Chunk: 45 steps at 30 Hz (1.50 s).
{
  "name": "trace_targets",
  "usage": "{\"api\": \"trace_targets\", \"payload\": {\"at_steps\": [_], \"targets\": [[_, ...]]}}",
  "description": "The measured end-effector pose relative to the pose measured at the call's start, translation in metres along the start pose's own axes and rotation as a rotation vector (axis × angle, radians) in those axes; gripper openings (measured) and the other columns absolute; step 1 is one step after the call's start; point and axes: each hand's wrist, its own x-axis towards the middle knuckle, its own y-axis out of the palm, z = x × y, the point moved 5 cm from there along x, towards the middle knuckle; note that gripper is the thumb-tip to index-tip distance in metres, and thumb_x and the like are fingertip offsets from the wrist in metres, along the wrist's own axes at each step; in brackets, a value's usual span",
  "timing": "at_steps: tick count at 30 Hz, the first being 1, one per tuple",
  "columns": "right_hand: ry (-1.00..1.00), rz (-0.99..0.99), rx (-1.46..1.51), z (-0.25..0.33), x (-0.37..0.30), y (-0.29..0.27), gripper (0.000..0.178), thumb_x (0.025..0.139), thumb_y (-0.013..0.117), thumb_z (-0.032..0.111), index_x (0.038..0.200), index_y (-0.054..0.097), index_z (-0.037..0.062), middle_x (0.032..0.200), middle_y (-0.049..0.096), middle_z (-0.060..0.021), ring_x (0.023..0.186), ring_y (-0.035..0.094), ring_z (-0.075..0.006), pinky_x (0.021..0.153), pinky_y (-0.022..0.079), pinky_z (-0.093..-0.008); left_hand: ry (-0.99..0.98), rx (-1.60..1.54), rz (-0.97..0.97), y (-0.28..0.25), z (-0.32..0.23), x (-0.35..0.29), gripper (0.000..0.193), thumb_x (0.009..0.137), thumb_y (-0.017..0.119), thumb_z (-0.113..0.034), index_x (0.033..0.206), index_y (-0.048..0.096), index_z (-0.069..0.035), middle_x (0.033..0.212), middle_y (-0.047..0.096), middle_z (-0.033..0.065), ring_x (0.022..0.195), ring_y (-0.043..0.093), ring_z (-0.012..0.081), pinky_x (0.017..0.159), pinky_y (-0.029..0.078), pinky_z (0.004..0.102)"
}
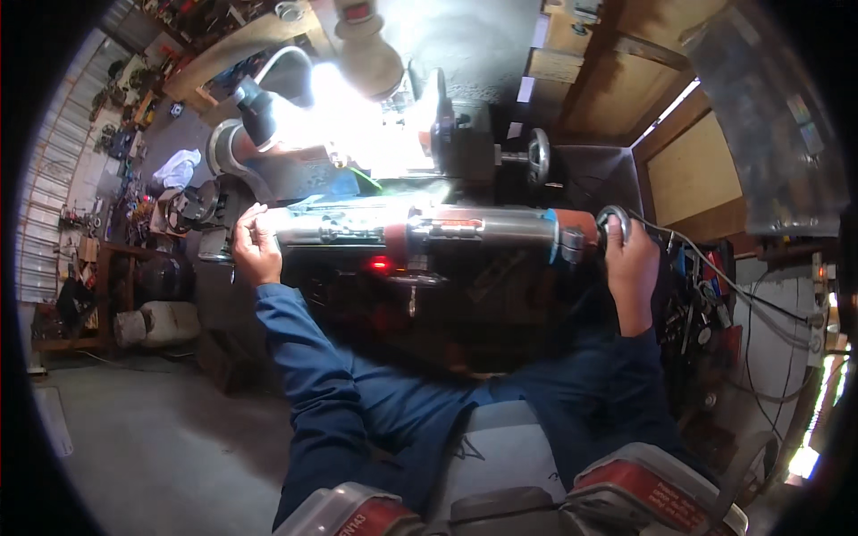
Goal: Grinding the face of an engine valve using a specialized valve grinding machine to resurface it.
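Note:
A long shiny metal cylinder (514, 227) lies crosswise in front of me, with an orange-red band around its middle and slots along its length. My left hand (258, 247) is closed about its left end, thumb and fingertips at the edge. Toward the right end sits an orange section (575, 225) edged in blue. Beyond that, a small dark handwheel (611, 223) is gripped by my right hand (633, 257), its fingers curled over the rim. Below the cylinder's middle a red light (380, 263) glows beside a small metal lever (412, 302).
A glaring work lamp (259, 116) washes out part of the machine behind the cylinder. Another handwheel (538, 157) projects at the back right. Left of my left hand stands a dark round machine part (198, 205). Tools (702, 313) and cables crowd the right side.

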Motion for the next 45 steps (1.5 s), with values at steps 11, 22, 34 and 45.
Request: {"api": "trace_targets", "payload": {"at_steps": [11,22,34,45], "targets": [[-0.071,-0.220,0.077,-0.016,0.008,0.025,0.036,0.105,0.054,0.034,0.095,0.059,-0.0008,0.080,0.065,-0.0256,0.077,0.064,-0.0480,0.066,0.048,-0.0517,-0.188,0.006,0.238,0.028,0.023,0.059,0.017,0.098,0.063,-0.017,0.107,0.069,-0.003,0.099,0.075,0.0155,0.090,0.073,0.0253,0.079,0.055,0.0356],[-0.167,0.076,0.277,-0.073,-0.014,0.055,0.035,0.092,0.060,0.005,0.126,0.058,-0.0019,0.114,0.069,-0.0186,0.106,0.068,-0.0270,0.092,0.049,-0.0365,-0.179,0.039,0.320,0.044,0.020,0.084,0.027,0.098,0.059,-0.018,0.119,0.067,-0.004,0.115,0.070,0.0226,0.106,0.069,0.0367,0.087,0.053,0.0396],[0.011,0.977,0.594,-0.080,0.183,0.139,0.056,0.102,0.056,0.030,0.150,0.045,0.0033,0.141,0.058,-0.0150,0.125,0.058,-0.0244,0.097,0.049,-0.0351,-0.339,-0.305,0.518,0.051,0.044,0.091,0.008,0.096,0.058,-0.006,0.099,0.059,0.002,0.107,0.072,0.0109,0.076,0.051,0.0100,0.070,0.046,0.0284],[-0.124,1.317,-0.056,-0.028,0.159,0.179,0.044,0.087,0.071,0.024,0.120,0.068,-0.0048,0.103,0.073,-0.0165,0.089,0.069,-0.0213,0.081,0.055,-0.0348,-0.372,-0.354,0.467,0.050,0.050,0.089,0.018,0.095,0.065,-0.006,0.084,0.053,-0.001,0.091,0.066,0.0011,0.077,0.047,0.0061,0.070,0.044,0.0253]]}}
